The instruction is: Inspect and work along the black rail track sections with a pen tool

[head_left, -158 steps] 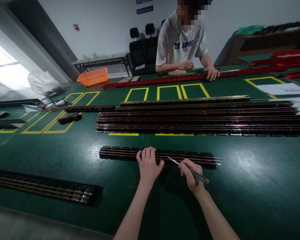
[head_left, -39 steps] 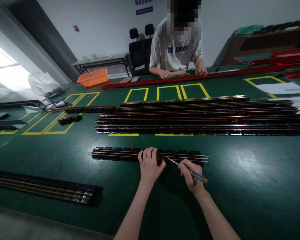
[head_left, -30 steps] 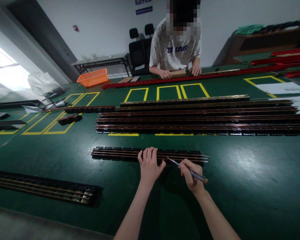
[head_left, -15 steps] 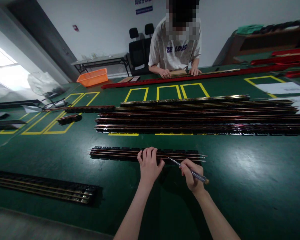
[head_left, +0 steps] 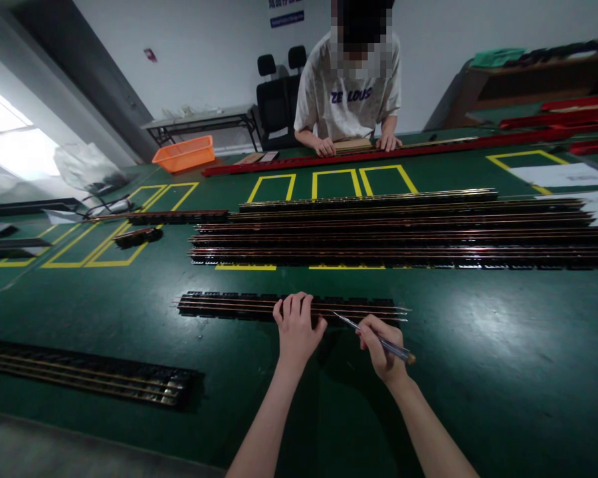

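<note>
One short black strip (head_left: pixel 229 309) with copper-coloured rods (head_left: pixel 244 305) is clasped by the left hand (head_left: pixel 298 333) toward the tabletop's (head_left: pixel 478 392) near edge; a slim pointed tool (head_left: pixel 397 350) is clamped in the right hand (head_left: pixel 383 348), its tip (head_left: pixel 335 315) held at the strip.

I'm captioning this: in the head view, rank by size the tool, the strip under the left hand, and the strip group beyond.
1. Strip group
2. Strip under left hand
3. Tool, partly covered by right hand
</note>
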Demonstrator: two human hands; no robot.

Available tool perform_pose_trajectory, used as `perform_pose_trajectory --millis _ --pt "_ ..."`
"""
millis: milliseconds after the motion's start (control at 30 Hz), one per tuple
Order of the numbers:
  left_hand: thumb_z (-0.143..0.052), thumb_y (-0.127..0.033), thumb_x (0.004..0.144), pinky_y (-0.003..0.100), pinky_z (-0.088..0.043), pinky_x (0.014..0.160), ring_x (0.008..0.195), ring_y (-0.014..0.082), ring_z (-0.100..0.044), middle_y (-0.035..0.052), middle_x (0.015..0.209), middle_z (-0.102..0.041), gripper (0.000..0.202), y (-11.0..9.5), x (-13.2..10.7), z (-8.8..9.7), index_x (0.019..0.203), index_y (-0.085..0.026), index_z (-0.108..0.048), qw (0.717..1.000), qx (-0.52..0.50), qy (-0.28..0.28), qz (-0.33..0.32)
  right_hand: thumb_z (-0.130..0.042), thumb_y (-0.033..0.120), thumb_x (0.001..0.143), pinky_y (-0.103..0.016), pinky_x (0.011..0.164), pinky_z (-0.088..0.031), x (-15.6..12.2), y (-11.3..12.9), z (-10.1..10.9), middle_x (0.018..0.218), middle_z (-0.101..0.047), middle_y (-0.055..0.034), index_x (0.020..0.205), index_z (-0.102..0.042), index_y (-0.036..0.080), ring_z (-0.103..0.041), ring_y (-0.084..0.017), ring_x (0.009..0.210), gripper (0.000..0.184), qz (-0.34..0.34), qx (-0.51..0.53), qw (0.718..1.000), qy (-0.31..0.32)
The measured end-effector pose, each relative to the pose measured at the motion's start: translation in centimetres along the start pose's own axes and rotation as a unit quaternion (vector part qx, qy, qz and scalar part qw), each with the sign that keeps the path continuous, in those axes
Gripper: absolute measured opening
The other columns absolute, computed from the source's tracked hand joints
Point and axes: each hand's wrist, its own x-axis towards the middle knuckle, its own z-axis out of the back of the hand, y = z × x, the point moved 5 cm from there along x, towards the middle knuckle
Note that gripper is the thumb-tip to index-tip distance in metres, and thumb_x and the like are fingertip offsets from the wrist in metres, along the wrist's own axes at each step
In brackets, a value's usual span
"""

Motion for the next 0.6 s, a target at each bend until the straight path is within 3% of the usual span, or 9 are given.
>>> perform_pose_trajectory --millis 600 --pt "-0.053 -0.020 0.075 0.045 -0.026 0.098 0.104 0.0259 -0.052 0.0087 0.105 -0.063 0.027 -0.08 -0.01 -0.03 0.101 -0.018 -0.059 1.000 0.001 -0.002 -0.004 -0.041 0.028 0.086 -0.022 0.040 -0.034 -0.08 -0.02 -0.18 0.048 -0.047 0.0024 0.060 -0.050 0.019 -0.046 -0.010 0.041 0.029 -0.007 -0.001 1.000 0.001"
